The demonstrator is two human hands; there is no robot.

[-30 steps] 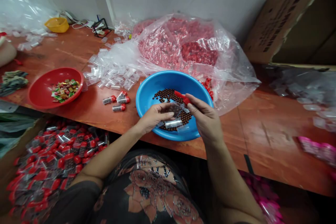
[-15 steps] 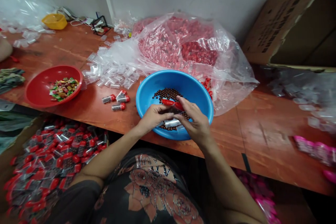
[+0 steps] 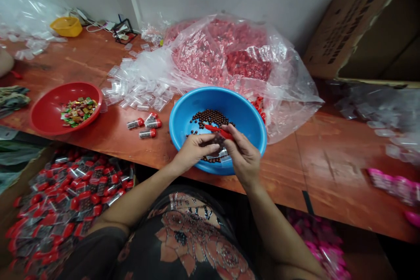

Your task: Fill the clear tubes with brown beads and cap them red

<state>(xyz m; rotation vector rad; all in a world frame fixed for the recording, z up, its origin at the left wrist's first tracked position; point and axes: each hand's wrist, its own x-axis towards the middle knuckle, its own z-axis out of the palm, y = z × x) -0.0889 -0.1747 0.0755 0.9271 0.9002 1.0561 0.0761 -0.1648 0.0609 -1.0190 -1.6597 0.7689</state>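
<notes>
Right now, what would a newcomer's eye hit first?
Probably the blue bowl mid-picture, with brown balls in it and two hands over it: the left hand holds a clear container, the right hand a red cap against it. Right behind slumps a big clear bag of red pieces. At lower left, below the table edge, is a heap of red-capped containers.

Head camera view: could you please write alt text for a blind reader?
A person's left hand holds a clear container and the right hand a red cap, over a blue basin of brown balls on a reddish table.
</notes>
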